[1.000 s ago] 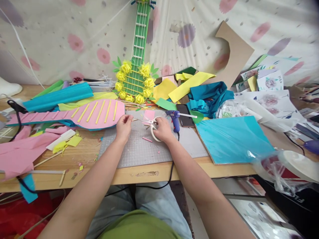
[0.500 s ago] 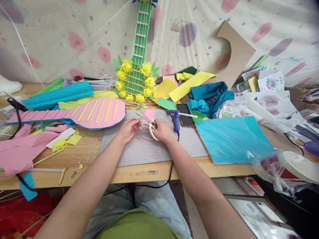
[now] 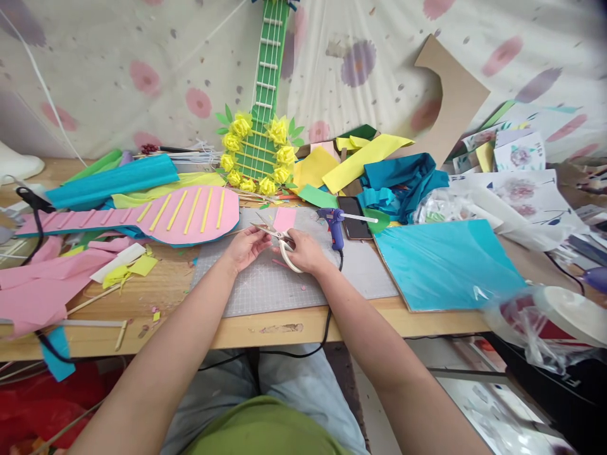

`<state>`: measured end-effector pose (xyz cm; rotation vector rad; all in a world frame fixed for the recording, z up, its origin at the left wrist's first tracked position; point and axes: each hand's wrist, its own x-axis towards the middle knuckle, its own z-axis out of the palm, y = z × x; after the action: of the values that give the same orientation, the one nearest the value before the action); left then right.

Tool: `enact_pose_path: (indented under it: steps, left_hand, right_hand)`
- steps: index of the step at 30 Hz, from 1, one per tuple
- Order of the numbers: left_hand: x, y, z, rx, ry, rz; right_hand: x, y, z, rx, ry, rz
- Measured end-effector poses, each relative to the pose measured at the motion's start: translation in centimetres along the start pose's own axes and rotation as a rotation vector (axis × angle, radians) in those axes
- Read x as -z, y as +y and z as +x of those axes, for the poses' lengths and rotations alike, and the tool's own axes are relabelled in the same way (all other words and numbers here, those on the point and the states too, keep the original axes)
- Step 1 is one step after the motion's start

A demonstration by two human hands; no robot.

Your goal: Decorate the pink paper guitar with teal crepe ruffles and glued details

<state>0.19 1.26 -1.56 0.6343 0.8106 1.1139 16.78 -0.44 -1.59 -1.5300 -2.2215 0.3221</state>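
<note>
My right hand [image 3: 306,251] grips a pair of scissors [image 3: 287,251] by the white handles, their metal blades parted and pointing left. Fingers of my left hand [image 3: 247,249] are pinched together right by the blades. Whatever they hold is too small to make out. Both hands are over a grey gridded cutting mat [image 3: 265,297]. A small pink paper piece [image 3: 284,218] lies just beyond the scissors, and a thin pink paper roll [image 3: 281,262] rests on the mat, partly behind the handle.
A purple glue gun [image 3: 336,230] and a phone [image 3: 356,218] lie to the right, before a blue panel [image 3: 446,265]. On the left is a pink guitar-shaped piece [image 3: 190,215] with yellow strips. A green paper guitar [image 3: 265,114] with yellow flowers stands behind.
The scissors have shifted slightly left and down, with the blades nearer my left fingers. More of the small pink paper shows. The pink roll is now more covered.
</note>
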Motion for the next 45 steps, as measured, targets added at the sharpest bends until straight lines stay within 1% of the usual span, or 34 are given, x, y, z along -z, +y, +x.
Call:
enact_pose_path:
  steps: [4, 9, 16, 20, 23, 25, 30, 34, 40, 43, 45]
  left_hand:
    - [0.03, -0.14, 0.07, 0.001, -0.015, -0.017]
    - [0.09, -0.25, 0.18, 0.004, -0.046, -0.013]
    - [0.47, -0.49, 0.29, -0.034, -0.128, -0.017]
    - [0.44, -0.52, 0.36, -0.064, -0.103, -0.015]
    - [0.46, -0.52, 0.43, -0.056, -0.077, -0.008]
    - [0.48, -0.53, 0.44, -0.050, -0.084, -0.003]
    - [0.45, -0.54, 0.32, -0.052, -0.104, 0.013]
    - [0.45, -0.50, 0.28, -0.073, -0.093, 0.030]
    - [0.63, -0.46, 0.36, -0.106, -0.097, 0.055]
    - [0.62, -0.49, 0.38, -0.110, -0.085, 0.072]
    - [0.59, -0.53, 0.37, -0.109, -0.070, 0.073]
  right_hand:
    - [0.06, 0.00, -0.03, -0.007, -0.022, 0.000]
    - [0.17, -0.22, -0.07, 0.000, -0.019, -0.002]
    - [0.05, -0.19, -0.10, -0.147, -0.047, -0.133]
    - [0.25, -0.25, -0.17, -0.112, -0.038, -0.085]
    - [0.35, -0.42, -0.19, -0.065, -0.039, -0.050]
    - [0.29, -0.44, -0.17, -0.051, -0.037, -0.048]
    - [0.14, -0.20, -0.15, -0.100, -0.029, -0.081]
    - [0.38, -0.18, -0.19, -0.133, -0.066, -0.107]
    - [0.23, -0.44, -0.21, -0.117, -0.052, -0.099]
    - [0.10, -0.52, -0.18, -0.079, -0.038, -0.062]
    - [0.12, -0.51, -0.13, -0.079, -0.046, -0.055]
